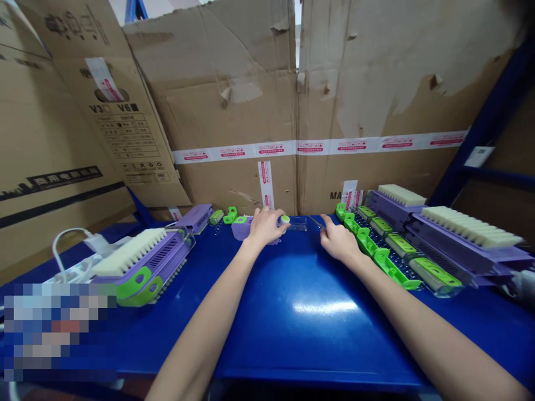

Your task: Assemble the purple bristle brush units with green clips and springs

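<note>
At the far middle of the table, my left hand [266, 227] is closed over a purple plastic housing [241, 229] with a green patch at its left end. A round green-rimmed piece [285, 220] shows by my left fingertips. Right of it, a clear plastic piece [298, 224] lies on the table. My right hand [337, 238] is closed on a thin pointed tool [316, 221], its index finger stretched along it and its tip toward the clear piece. Most of the tool's handle is hidden in the palm, so its exact kind cannot be made out.
Purple housings topped with cream ridged blocks [472, 227] stand at right, beside clear containers with green lids [434, 273] and a row of green brackets [365, 240]. Another purple housing [167, 250] and a white charger cable [62, 245] are at left. Cardboard [234, 111] walls the blue table [292, 340].
</note>
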Demonstrator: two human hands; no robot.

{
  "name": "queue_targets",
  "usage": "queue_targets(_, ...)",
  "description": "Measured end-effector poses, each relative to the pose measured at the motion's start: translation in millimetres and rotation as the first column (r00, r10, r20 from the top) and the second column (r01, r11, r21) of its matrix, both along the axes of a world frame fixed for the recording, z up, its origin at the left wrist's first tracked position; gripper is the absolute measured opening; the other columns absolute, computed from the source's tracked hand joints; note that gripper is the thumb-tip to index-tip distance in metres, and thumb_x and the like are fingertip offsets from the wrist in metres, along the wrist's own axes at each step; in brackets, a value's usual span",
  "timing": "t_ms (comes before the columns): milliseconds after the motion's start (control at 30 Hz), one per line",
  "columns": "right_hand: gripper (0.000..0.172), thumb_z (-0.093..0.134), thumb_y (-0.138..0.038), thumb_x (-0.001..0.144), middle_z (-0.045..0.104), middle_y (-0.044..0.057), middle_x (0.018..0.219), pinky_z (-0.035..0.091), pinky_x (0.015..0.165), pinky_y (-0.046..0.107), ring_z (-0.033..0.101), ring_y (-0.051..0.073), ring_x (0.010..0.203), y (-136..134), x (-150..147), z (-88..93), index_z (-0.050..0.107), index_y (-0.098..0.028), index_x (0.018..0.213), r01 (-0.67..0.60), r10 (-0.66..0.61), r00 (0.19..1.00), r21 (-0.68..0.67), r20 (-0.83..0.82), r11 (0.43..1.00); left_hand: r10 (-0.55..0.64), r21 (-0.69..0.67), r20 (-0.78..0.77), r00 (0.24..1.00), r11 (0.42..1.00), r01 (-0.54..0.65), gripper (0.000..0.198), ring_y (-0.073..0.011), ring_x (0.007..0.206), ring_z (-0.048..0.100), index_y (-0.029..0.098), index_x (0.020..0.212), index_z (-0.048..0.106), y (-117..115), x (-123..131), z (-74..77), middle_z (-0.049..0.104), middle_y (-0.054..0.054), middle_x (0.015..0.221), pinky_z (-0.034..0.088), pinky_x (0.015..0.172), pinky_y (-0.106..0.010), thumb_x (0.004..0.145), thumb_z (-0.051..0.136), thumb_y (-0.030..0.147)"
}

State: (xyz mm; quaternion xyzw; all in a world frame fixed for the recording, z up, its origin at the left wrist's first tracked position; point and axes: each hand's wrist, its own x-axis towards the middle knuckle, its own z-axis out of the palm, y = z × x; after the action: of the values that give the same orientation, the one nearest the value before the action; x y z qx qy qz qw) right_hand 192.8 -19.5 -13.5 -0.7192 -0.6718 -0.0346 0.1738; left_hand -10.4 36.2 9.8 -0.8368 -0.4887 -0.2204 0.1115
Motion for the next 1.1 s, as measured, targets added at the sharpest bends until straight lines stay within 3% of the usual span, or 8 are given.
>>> queue_targets(133,0.051,0.034,-0.026,0.09,0.068,0.019,0.098,0.049,0.073,0.04,0.067,0.032,0.088,-0.3,-2.4,-0.7,0.036,-0.015,0.14,0.006,-0.006,1.0,-0.047,-0.014,0.999,-0.027,0.014,0.014,1.0,1.0,0.026,0.025,-0.0273,0.099,0.055,0.022,0.098,0.063,-2.1,-0.8,0.0,0.068,-0.007,0.093,0.035,0.087,-0.041,0.083,0.056,0.04)
queue_targets(433,0.054,0.038,-0.023,0.087,0.066,0.02,0.104,0.05,0.076,0.042,0.066,0.032,0.093,2.1,-1.7,-2.3,0.035,-0.014,0.14,0.036,-0.034,0.999,-0.137,0.012,0.99,-0.027,0.086,0.236,0.971,0.996,0.006,0.024,-0.0221,0.091,0.056,0.02,0.098,0.059,0.7,1.0,-1.8,0.064,-0.005,0.089,0.036,0.086,-0.035,0.079,0.057,0.035)
queue_targets(733,0.055,0.038,-0.022,0.084,0.065,0.019,0.106,0.05,0.076,0.04,0.065,0.032,0.095,1.6,-1.0,-1.8,0.036,-0.014,0.139,0.044,-0.04,0.999,-0.164,0.032,0.985,0.031,0.108,0.161,0.987,0.993,-0.049,0.022,-0.0234,0.089,0.058,0.02,0.096,0.06,3.9,1.0,-7.1,0.064,-0.006,0.086,0.036,0.082,-0.034,0.082,0.057,0.036)
queue_targets(1100,0.053,0.038,-0.023,0.084,0.066,0.019,0.105,0.049,0.075,0.04,0.065,0.032,0.094,2.1,-2.6,-2.0,0.037,-0.014,0.137,0.039,-0.031,0.998,-0.177,0.047,0.984,0.008,0.126,0.227,0.974,0.991,-0.037,0.023,-0.0222,0.088,0.059,0.02,0.096,0.061,6.0,2.0,-9.7,0.067,-0.005,0.087,0.035,0.081,-0.033,0.081,0.06,0.037)
